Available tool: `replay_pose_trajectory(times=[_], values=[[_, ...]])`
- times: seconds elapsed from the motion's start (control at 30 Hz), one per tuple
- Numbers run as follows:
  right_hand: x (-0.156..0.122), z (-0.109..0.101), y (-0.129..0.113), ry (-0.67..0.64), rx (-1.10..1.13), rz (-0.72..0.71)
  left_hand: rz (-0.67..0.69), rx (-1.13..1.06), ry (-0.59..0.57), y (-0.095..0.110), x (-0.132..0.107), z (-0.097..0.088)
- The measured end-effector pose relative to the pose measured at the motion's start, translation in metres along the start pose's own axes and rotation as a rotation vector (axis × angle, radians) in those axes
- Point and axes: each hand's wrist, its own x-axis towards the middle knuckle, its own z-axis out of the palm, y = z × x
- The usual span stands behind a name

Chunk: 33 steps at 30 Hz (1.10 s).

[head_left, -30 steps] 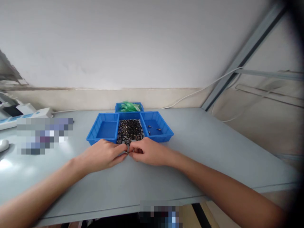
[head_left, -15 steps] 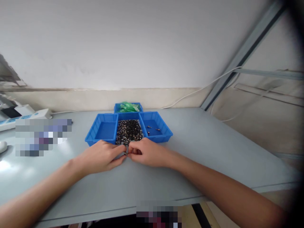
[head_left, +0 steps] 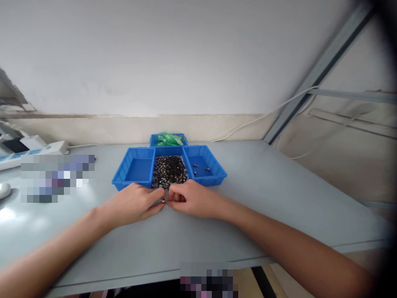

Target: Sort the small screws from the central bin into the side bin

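Note:
My left hand (head_left: pixel 133 203) and my right hand (head_left: pixel 197 199) meet just in front of the pile, fingertips almost touching. Between them is a small metal screw-like part (head_left: pixel 164 201), too small to make out exactly. Thumb and forefinger of each hand close on it from either side. Right behind my fingers lies a heap of similar dark and shiny metal parts (head_left: pixel 170 169). To its left stands a blue bin (head_left: pixel 133 183) with nothing visible inside. The blue bin on the right (head_left: pixel 213 180) contains a few loose metal parts (head_left: pixel 206 169).
A third blue bin (head_left: pixel 152 141) at the back holds green plastic bags (head_left: pixel 169 139). At far left are a white power strip (head_left: pixel 56 150), a blurred-out patch and a white rounded object (head_left: pixel 4 190). A metal frame post (head_left: pixel 313 78) and a white cable stand at right.
My hands stay almost in place, and the small part between the fingertips shows at a slightly different angle. The whole view has shifted very slightly.

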Motion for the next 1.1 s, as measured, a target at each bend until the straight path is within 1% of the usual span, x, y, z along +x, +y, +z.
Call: replay_pose_trajectory(times=[0.27,0.4,0.6,0.83,1.1], values=[[-0.0005,-0.0004,-0.0004,-0.003,-0.025,0.000,0.027,0.006,0.021,0.0004,0.0005,-0.0004],[-0.0011,-0.0012,-0.0032,0.027,-0.090,-0.008,0.003,-0.001,0.018,0.0018,-0.0001,-0.0007],[-0.0001,-0.0037,-0.0085,0.018,-0.220,-0.072,-0.029,-0.022,0.000,0.0050,0.0018,-0.0013],[0.0001,-0.0031,-0.0068,0.020,-0.267,-0.112,-0.078,-0.049,-0.007,0.0053,0.0020,-0.0029],[0.0000,-0.0025,-0.0085,0.021,-0.285,-0.082,-0.092,-0.024,0.017,0.0029,0.0001,-0.0006]])
